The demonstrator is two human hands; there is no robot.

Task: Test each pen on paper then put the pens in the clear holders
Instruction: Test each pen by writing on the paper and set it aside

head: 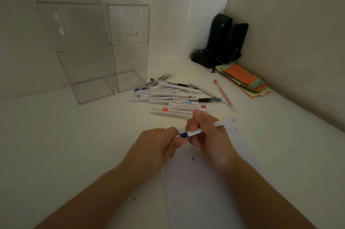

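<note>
Paper (205, 182) sits right under my wrists, ready for the test stroke. My right hand (209, 135) wraps the white pen (205, 128) mid-barrel to steady it, while my left hand (158, 144) pinches its blue-banded end, probably the cap. Both clear holders (97, 51) stand empty beyond, beside the pile of pens (173, 98).

A single wide-angle head view looks forward and steeply down from close above the near edge of the white worktop (56, 144), facing its far right corner where the two walls meet, lines bowing outward.
</note>
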